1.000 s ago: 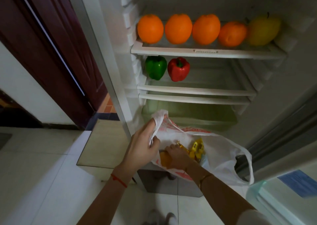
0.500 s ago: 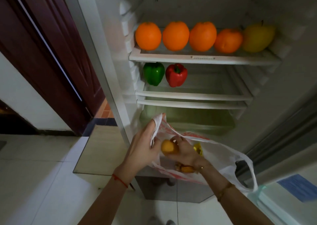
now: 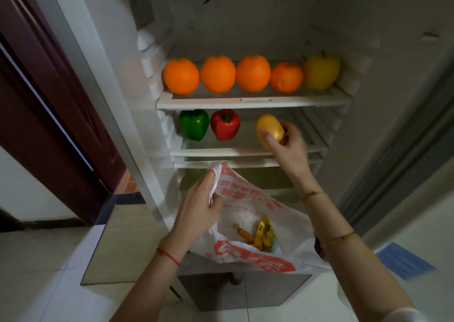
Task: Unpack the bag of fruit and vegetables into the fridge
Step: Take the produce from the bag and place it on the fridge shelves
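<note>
reaching right hand (image 3: 286, 141), fingers curled round yellow fruit (image 3: 269, 131) at middle shelf (image 3: 221, 151); left hand (image 3: 200, 207) pinching bag (image 3: 248, 199) rim

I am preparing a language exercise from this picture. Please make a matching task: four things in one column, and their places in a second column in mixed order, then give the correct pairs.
Things:
1. oranges
2. red pepper
3. yellow fruit
4. bag

Places:
A. held by the left hand, in front of the fridge
B. top shelf, in a row beside an apple
C. in the right hand, at the middle shelf
D. middle shelf, next to the green pepper

Pairs: 1-B, 2-D, 3-C, 4-A
</note>
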Demonstrator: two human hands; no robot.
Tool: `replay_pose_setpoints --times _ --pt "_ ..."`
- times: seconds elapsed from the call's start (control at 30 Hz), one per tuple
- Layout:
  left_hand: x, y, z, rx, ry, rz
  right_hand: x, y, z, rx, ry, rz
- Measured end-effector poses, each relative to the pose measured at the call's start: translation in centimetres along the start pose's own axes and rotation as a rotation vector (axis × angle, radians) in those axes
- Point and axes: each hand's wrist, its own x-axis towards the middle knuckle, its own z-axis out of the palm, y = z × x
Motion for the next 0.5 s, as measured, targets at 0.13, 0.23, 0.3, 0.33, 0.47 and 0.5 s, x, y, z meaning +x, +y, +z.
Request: replay_pose_setpoints --times 0.13,0.23,0.3,0.33,0.47,0.5 --pt "0.3 0.0 0.2 -0.01 -0.029 -0.021 3.3 -0.5 1.2 -0.122 0.004 -0.01" --pt "0.3 0.1 0.4 -0.005 -0.021 -0.031 5.0 -0.2 3.0 -0.158 -0.04 0.031" --pt "0.4 0.1 0.4 -0.017 -0.009 -0.035 5.6 0.2 4.1 -0.198 -0.066 0.053" --pt "0.4 0.1 0.4 -0.02 -0.008 -0.038 5.8 0.4 4.6 -0.22 -0.072 0.061" --pt "0.4 0.0 0.1 -0.029 0.011 -0.045 6.0 0.7 5.8 -0.303 -0.052 0.05" --pt "0.4 -0.1 0.0 -0.034 0.014 -0.044 6.0 0.7 5.9 -0.313 -0.054 0.047"
